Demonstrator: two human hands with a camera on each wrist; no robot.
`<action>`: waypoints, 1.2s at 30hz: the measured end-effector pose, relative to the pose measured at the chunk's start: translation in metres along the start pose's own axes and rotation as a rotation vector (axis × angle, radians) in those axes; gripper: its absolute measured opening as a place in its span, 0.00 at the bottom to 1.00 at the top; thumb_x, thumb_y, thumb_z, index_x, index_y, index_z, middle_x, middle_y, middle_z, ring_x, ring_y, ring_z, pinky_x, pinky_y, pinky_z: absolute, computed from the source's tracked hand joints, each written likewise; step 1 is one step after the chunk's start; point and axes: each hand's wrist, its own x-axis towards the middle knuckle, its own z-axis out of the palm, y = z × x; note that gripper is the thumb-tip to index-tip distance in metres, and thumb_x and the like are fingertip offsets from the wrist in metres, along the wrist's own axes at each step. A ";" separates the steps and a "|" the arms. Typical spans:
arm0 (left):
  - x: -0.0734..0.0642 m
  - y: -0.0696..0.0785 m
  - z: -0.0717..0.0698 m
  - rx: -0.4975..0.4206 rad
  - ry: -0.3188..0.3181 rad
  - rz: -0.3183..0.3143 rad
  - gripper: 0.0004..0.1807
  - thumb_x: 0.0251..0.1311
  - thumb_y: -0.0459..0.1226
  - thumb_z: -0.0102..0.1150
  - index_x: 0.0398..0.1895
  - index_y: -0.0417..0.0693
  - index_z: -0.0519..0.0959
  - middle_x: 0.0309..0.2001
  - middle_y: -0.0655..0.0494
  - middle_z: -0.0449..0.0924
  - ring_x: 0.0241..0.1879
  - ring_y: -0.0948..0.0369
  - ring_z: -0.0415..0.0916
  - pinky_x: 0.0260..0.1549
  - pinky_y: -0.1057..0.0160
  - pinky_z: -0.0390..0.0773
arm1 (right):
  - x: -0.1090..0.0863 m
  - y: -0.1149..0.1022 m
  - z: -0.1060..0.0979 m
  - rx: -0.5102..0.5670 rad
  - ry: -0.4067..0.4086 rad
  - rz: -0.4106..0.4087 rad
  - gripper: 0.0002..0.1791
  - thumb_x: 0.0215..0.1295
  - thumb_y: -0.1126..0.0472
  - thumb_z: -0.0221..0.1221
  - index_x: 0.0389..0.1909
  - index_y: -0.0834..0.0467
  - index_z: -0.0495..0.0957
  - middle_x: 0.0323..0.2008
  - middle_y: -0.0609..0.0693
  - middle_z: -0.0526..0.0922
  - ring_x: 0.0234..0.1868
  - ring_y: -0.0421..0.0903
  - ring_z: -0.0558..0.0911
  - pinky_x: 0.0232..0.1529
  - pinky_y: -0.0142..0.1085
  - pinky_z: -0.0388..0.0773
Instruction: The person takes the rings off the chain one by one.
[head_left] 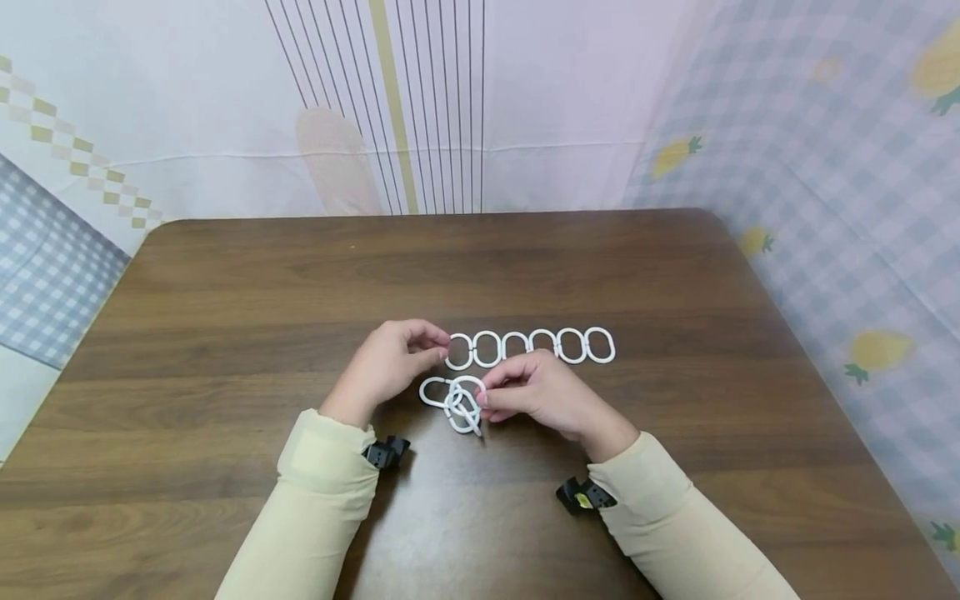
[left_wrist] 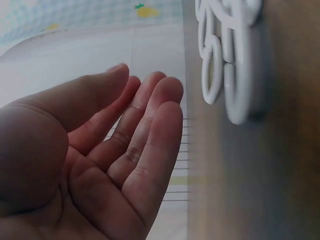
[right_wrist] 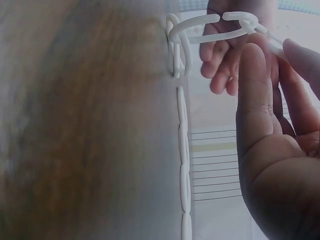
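Note:
My right hand [head_left: 540, 392] pinches a white plastic oval link [right_wrist: 276, 49] between thumb and fingertips. That link hangs together with several other white links [head_left: 422, 392], each with a small gap in its loop. The linked cluster spreads low over the table, between the hands. Just left of a row of white links [head_left: 613, 345], my left hand [head_left: 390, 358] hovers with its fingertips close to the end link. In the left wrist view, its fingers [left_wrist: 162, 135] are loosely bent, with nothing between them and the thumb.
Six loose links lie side by side in the row, running rightward beyond the hands. Beneath everything is a brown wooden table [head_left: 262, 292] with rounded far corners. Patterned cloth [head_left: 562, 100] hangs behind and at the sides.

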 end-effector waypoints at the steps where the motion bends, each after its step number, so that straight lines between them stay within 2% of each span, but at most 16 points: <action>1: -0.001 -0.002 0.001 -0.007 -0.005 -0.001 0.09 0.64 0.35 0.66 0.45 0.43 0.85 0.38 0.55 0.86 0.41 0.58 0.82 0.47 0.55 0.79 | 0.000 0.000 0.000 0.003 -0.001 -0.003 0.11 0.63 0.71 0.65 0.40 0.77 0.81 0.30 0.53 0.86 0.33 0.44 0.86 0.41 0.43 0.86; 7: -0.006 -0.008 0.005 -0.074 -0.059 0.024 0.10 0.64 0.35 0.66 0.46 0.44 0.85 0.40 0.56 0.87 0.43 0.60 0.83 0.48 0.57 0.80 | 0.001 0.000 0.001 0.021 0.019 -0.018 0.11 0.62 0.72 0.65 0.41 0.78 0.80 0.31 0.52 0.86 0.33 0.45 0.87 0.41 0.43 0.86; 13: -0.008 -0.013 0.005 -0.160 -0.159 0.085 0.08 0.63 0.33 0.66 0.44 0.43 0.85 0.38 0.55 0.86 0.41 0.61 0.82 0.44 0.62 0.80 | 0.001 -0.001 0.001 0.035 0.038 -0.025 0.12 0.62 0.73 0.65 0.42 0.80 0.79 0.31 0.52 0.86 0.32 0.44 0.86 0.40 0.41 0.86; 16: -0.009 -0.014 0.003 -0.204 -0.197 0.107 0.08 0.62 0.31 0.65 0.44 0.39 0.85 0.37 0.54 0.86 0.40 0.61 0.82 0.42 0.64 0.81 | 0.002 -0.002 0.001 0.050 0.044 -0.034 0.13 0.63 0.74 0.63 0.42 0.81 0.77 0.32 0.52 0.85 0.32 0.43 0.85 0.39 0.40 0.86; 21: -0.009 -0.014 0.003 -0.254 -0.235 0.106 0.09 0.62 0.31 0.64 0.44 0.36 0.84 0.37 0.52 0.87 0.38 0.62 0.82 0.40 0.66 0.82 | 0.003 -0.004 0.001 0.078 0.061 -0.049 0.12 0.63 0.76 0.62 0.43 0.83 0.77 0.31 0.53 0.85 0.32 0.43 0.86 0.40 0.41 0.86; 25: -0.008 -0.016 0.003 -0.287 -0.293 0.108 0.10 0.62 0.29 0.64 0.46 0.36 0.84 0.38 0.50 0.87 0.39 0.61 0.83 0.40 0.67 0.82 | 0.004 -0.004 0.001 0.075 0.081 -0.061 0.12 0.63 0.76 0.63 0.43 0.82 0.78 0.31 0.53 0.85 0.32 0.43 0.86 0.40 0.41 0.86; 30: -0.008 -0.018 0.005 -0.284 -0.361 0.163 0.09 0.62 0.29 0.65 0.45 0.38 0.84 0.40 0.48 0.87 0.40 0.60 0.83 0.41 0.66 0.81 | 0.004 -0.003 0.001 0.093 0.108 -0.077 0.13 0.63 0.75 0.63 0.43 0.83 0.76 0.31 0.54 0.85 0.32 0.43 0.86 0.40 0.40 0.86; 33: -0.008 -0.017 0.006 -0.241 -0.355 0.181 0.07 0.61 0.32 0.67 0.42 0.41 0.85 0.37 0.52 0.87 0.37 0.61 0.81 0.39 0.67 0.79 | 0.003 -0.002 0.000 0.099 0.113 -0.077 0.14 0.63 0.75 0.63 0.44 0.84 0.75 0.32 0.54 0.86 0.32 0.43 0.87 0.40 0.39 0.86; 36: -0.009 -0.016 0.007 -0.210 -0.335 0.168 0.05 0.61 0.33 0.68 0.39 0.43 0.86 0.34 0.56 0.86 0.34 0.62 0.79 0.37 0.67 0.78 | 0.004 0.001 -0.001 0.088 0.110 -0.079 0.15 0.64 0.74 0.63 0.44 0.83 0.75 0.32 0.55 0.86 0.33 0.43 0.87 0.40 0.39 0.86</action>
